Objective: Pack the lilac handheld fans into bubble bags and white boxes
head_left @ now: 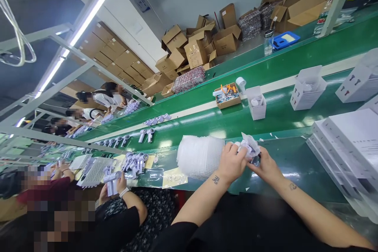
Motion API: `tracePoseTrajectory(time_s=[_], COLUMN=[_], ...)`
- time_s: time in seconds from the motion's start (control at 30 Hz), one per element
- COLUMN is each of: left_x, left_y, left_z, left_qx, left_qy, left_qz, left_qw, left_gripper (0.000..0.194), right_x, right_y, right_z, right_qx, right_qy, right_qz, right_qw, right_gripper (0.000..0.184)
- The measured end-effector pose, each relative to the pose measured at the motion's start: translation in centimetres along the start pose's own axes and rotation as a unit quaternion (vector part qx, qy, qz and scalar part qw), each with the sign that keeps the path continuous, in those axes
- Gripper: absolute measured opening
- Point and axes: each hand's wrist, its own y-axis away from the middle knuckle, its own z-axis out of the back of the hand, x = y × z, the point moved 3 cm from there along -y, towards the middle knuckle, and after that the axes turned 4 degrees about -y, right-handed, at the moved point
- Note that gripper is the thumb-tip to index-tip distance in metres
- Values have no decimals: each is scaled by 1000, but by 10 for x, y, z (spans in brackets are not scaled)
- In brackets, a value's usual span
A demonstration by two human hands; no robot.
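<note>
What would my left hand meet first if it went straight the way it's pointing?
The pale item in crinkled clear plastic, which the left hand is touching. Beyond it, the open white cardboard box looks roughly in line, though depth is unclear.

Tattooed forearms (203, 201) converge ahead, left fingers (242, 152) curled and right fingers (264, 153) bent close by.

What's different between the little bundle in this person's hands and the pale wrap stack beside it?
Size: the bundle is small, while the wrap stack is much bulkier.
Shape: the bundle looks crumpled and uneven; the wrap stack is layered fairly neatly.
Support: the left hand and right hand hold the bundle, whereas the wrap stack lies on the bench.
Shared: both look whitish.
</note>
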Motion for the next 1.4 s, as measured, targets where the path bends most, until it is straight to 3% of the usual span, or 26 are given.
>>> tracePoseTrajectory(time_s=[0.07, 0.27, 0.43, 0.53, 0.63, 0.73, 0.8, 0.9, 1.0, 1.1, 1.2, 1.3, 1.4], left_x=[1, 2, 6, 6, 15, 36, 53, 67, 68, 68, 71, 76, 84], left_y=[0, 13, -1, -11, -4, 24, 51, 98, 138, 167, 187, 196, 195], left_z=[1, -20, -25, -25, -15, -3, -3, -20, -39, -44, -45, -48, -42], left_qx=[3, 123, 138, 147, 135, 84, 50, 83, 131, 122, 113, 107, 102], left_qy=[-6, -4, -14, -14, 15, 99, 190, 355, 437, 437, 441, 450, 452], left_qz=[1, -55, -72, -101, -96, 12, 123, 272, 367, 419, 453, 467, 476], left_qw=[1000, 991, 988, 984, 986, 991, 973, 891, 811, 786, 767, 754, 748], left_gripper=[31, 40, 64, 67, 69, 65, 54, 33, 26, 21, 20, 21, 24], right_x=[-1, -8, -10, -8, -1, 11, 17, 18, 14, 12, 12, 10, 8], right_y=[0, 4, 2, 0, -11, -43, -78, -144, -208, -253, -274, -278, -274], right_z=[-2, -4, -1, 1, 8, 14, 13, -8, -48, -92, -126, -140, -136], right_qx=[-2, 4, 24, 42, 43, 30, 35, 74, 131, 170, 188, 195, 186], right_qy=[-1, -13, -20, -31, -56, -88, -108, -136, -155, -136, -105, -89, -71], right_qz=[-6, -67, -79, -92, -107, -97, -73, -37, -15, 10, 13, 1, -5], right_qw=[1000, 998, 996, 994, 992, 991, 991, 987, 979, 976, 976, 977, 980], right_gripper=[62, 67, 69, 70, 67, 68, 73, 76, 78, 80, 82, 83, 83])
